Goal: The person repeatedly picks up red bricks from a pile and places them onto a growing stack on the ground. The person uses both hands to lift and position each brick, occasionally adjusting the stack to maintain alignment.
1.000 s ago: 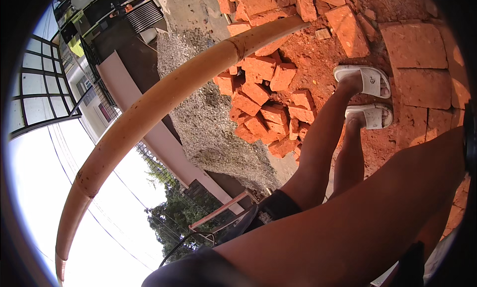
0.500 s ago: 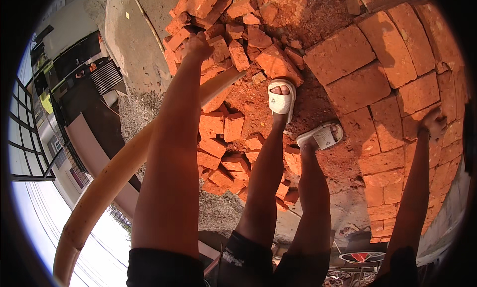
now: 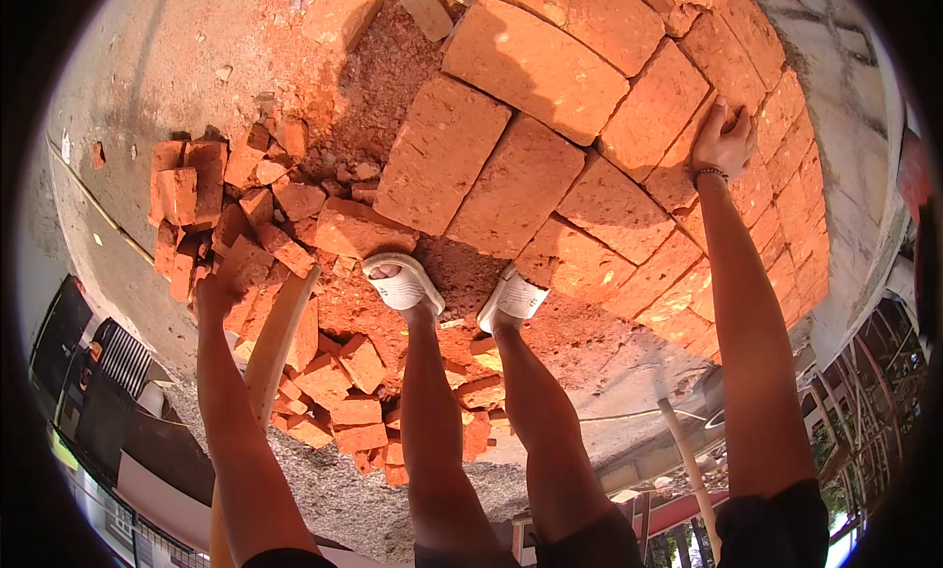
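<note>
My left hand [image 3: 221, 291] is at the broken-brick pile, closed on a brick piece [image 3: 246, 265]; its fingers are partly hidden. Beside it leans a long bamboo pole [image 3: 277, 347]. My right hand [image 3: 725, 145] rests, fingers bent but apart, on the stacked red bricks [image 3: 521, 185] to the right, holding nothing. A dark bracelet circles that wrist. My white slides [image 3: 401, 291] stand on reddish rubble between the brick stack and the pile.
A concrete surface [image 3: 118, 155] borders the pile at the left, with a thin pole along it. Grey gravel [image 3: 354, 484] lies below the pile. Bamboo scaffolding [image 3: 864, 411] stands at the lower right, and a building front [image 3: 98, 391] shows at the lower left.
My view has swung to show more of the brick stack. Both hands have come into view: my left reached to the pile and took a brick piece, my right reached onto the stack.
</note>
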A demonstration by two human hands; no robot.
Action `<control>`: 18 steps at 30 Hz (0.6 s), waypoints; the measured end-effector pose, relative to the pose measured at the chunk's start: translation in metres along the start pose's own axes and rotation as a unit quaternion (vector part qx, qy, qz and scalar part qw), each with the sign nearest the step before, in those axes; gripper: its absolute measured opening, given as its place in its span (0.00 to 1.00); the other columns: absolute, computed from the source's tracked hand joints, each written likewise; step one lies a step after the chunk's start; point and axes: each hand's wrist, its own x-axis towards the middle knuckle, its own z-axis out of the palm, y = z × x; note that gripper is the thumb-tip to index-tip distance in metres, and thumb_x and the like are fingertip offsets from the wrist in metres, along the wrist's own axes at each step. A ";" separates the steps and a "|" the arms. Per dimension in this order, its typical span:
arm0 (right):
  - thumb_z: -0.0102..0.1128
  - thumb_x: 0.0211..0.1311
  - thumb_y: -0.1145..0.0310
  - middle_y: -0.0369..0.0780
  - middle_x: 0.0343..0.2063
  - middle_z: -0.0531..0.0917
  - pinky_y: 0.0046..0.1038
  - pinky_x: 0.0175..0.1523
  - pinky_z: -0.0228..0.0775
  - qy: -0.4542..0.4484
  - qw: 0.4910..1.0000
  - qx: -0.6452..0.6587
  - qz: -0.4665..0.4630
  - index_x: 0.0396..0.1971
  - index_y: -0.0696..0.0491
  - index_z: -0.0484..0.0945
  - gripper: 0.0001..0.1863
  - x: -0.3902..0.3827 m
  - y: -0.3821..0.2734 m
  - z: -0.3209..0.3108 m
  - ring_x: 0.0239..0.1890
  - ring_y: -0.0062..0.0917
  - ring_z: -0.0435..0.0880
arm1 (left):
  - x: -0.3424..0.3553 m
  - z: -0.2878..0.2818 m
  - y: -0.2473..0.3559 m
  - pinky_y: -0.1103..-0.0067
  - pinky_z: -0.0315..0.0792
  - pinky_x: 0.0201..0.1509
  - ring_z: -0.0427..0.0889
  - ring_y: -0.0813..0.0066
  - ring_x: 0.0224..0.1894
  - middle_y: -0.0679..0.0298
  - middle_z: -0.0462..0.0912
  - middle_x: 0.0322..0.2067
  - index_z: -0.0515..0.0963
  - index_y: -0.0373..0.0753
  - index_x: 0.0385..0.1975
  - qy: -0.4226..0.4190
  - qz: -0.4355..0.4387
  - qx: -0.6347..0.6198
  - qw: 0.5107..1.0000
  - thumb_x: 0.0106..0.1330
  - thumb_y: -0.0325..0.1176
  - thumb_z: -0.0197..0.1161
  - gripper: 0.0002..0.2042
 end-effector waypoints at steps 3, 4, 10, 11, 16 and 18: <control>0.50 0.67 0.37 0.51 0.66 0.72 0.51 0.73 0.48 0.010 1.000 0.001 -0.009 0.62 0.54 0.75 0.38 -0.001 0.002 0.000 0.71 0.45 0.67 | -0.037 -0.037 0.019 0.54 0.77 0.55 0.81 0.46 0.54 0.51 0.76 0.54 0.72 0.40 0.54 0.035 -0.089 -0.098 0.991 0.47 0.33 0.81 0.32; 0.51 0.67 0.38 0.52 0.67 0.72 0.51 0.73 0.48 0.026 0.999 0.001 -0.020 0.63 0.54 0.75 0.38 -0.002 0.003 0.000 0.71 0.45 0.66 | -0.046 -0.053 0.031 0.54 0.77 0.54 0.79 0.46 0.57 0.53 0.72 0.60 0.70 0.40 0.55 0.031 -0.105 -0.105 0.988 0.50 0.34 0.81 0.33; 0.50 0.68 0.34 0.47 0.73 0.65 0.53 0.75 0.42 0.002 1.000 0.017 -0.005 0.70 0.52 0.69 0.42 -0.002 0.002 -0.005 0.77 0.40 0.57 | -0.114 -0.140 0.090 0.54 0.72 0.60 0.79 0.51 0.58 0.59 0.74 0.57 0.66 0.48 0.64 0.086 -0.174 -0.099 0.976 0.55 0.31 0.72 0.35; 0.53 0.67 0.36 0.49 0.72 0.65 0.54 0.74 0.42 0.000 1.000 0.017 -0.004 0.69 0.54 0.69 0.41 -0.002 0.000 -0.006 0.76 0.41 0.58 | -0.125 -0.154 0.100 0.58 0.74 0.55 0.81 0.55 0.52 0.59 0.77 0.49 0.68 0.45 0.58 0.124 -0.144 -0.160 0.969 0.53 0.32 0.74 0.31; 0.51 0.68 0.37 0.50 0.74 0.62 0.56 0.75 0.38 -0.032 0.999 0.015 0.016 0.70 0.55 0.67 0.42 -0.002 -0.007 -0.014 0.78 0.41 0.54 | -0.175 -0.244 0.159 0.73 0.74 0.35 0.75 0.74 0.28 0.67 0.77 0.28 0.71 0.39 0.36 0.021 -0.062 -0.530 0.846 0.51 0.31 0.79 0.20; 0.48 0.69 0.36 0.51 0.74 0.61 0.57 0.76 0.37 -0.048 0.998 0.015 0.024 0.71 0.56 0.66 0.43 -0.001 -0.008 -0.014 0.79 0.42 0.52 | -0.187 -0.281 0.201 0.74 0.81 0.49 0.86 0.70 0.43 0.57 0.85 0.42 0.74 0.34 0.52 -0.030 0.084 -0.718 0.690 0.56 0.29 0.76 0.24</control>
